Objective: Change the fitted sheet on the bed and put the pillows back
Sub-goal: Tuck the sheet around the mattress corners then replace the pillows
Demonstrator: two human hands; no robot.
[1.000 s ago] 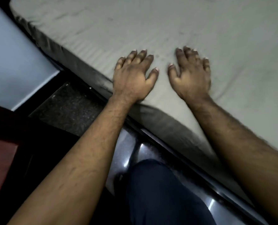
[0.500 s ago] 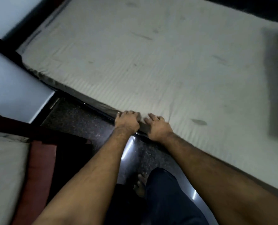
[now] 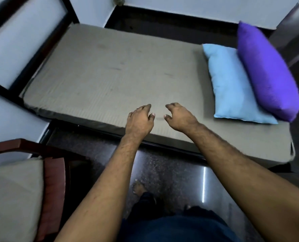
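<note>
Both hands lifted off the bed's near edge since a moment ago, left hand [image 3: 139,122] and right hand [image 3: 179,117] hovering loosely spread, gripping nothing, grey fitted sheet [image 3: 120,75] apparently tucked, blue pillow [image 3: 232,84] and purple pillow [image 3: 265,72] at right end

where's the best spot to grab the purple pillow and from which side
Probably the plump near end of the purple pillow, at its lower corner by the bed's front edge. It leans tilted on the light blue pillow, with that end exposed. Come in from the person's right with the right hand, which is empty and closer than the left hand.
</note>
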